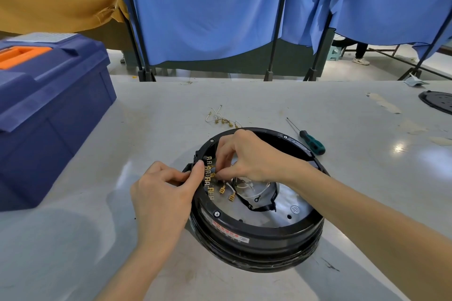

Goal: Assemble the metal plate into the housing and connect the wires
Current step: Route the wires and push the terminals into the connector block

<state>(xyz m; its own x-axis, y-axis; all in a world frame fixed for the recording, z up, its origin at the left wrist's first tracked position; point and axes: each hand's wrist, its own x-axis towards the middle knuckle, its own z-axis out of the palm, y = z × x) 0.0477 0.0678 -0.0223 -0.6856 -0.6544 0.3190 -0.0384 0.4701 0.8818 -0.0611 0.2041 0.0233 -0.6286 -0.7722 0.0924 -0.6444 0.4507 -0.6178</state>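
A round black housing [256,234] lies on the grey table with the metal plate [291,205] seated inside it. A row of brass terminals [209,173] lines the housing's inner left wall. My left hand [161,193] grips the housing's left rim, thumb against the terminal block. My right hand [247,156] reaches in from the right and pinches a wire connector at the terminals. White wires with two loose brass connectors [227,193] lie over the plate near a black bracket [259,205].
A blue toolbox [46,110] with an orange handle stands at the left. A green-handled screwdriver [310,140] lies right of the housing. Spare wires with connectors [221,118] lie behind it. A black round part [437,101] sits at the far right edge. Blue curtains hang behind.
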